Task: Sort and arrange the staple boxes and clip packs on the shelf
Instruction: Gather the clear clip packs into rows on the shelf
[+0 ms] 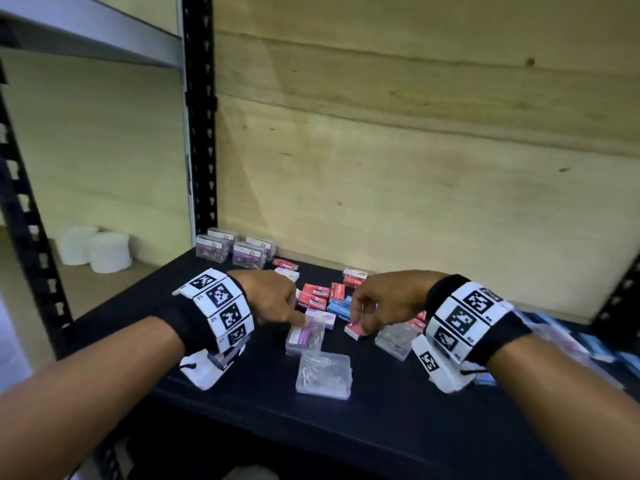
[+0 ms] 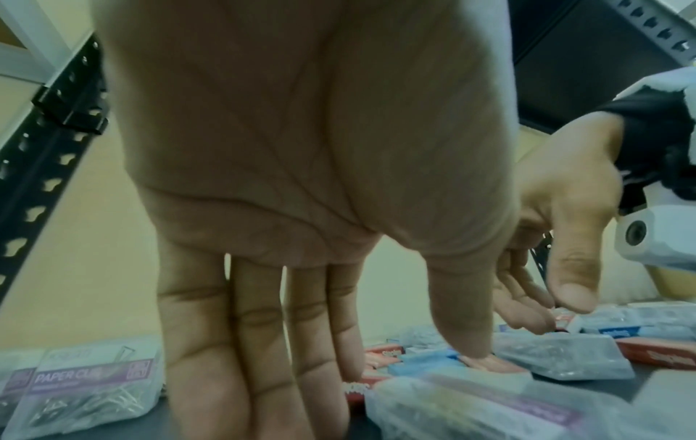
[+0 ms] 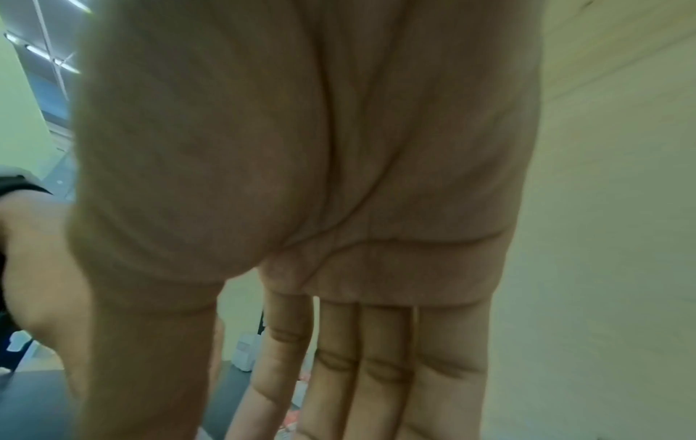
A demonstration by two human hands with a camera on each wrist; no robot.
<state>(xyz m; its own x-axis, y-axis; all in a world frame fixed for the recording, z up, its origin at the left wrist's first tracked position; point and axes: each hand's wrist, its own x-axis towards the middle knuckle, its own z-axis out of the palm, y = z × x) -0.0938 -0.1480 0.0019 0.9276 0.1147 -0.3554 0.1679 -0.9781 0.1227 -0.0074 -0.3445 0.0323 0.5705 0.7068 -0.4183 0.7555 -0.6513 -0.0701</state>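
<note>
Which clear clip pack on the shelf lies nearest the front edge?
The plain clear clip pack, lying flat and alone in front of both hands. It shows no purple label, unlike the labelled pack under the left hand or the four stacked at the back.

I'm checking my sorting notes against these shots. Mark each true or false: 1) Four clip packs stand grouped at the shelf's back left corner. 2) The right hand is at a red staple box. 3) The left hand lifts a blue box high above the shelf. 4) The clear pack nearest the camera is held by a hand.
1) True: the clip packs stand together there.
2) True: the right hand has its fingers at a red staple box.
3) False: the left hand points down at a purple-labelled pack on the shelf.
4) False: the clear pack lies untouched.
</note>
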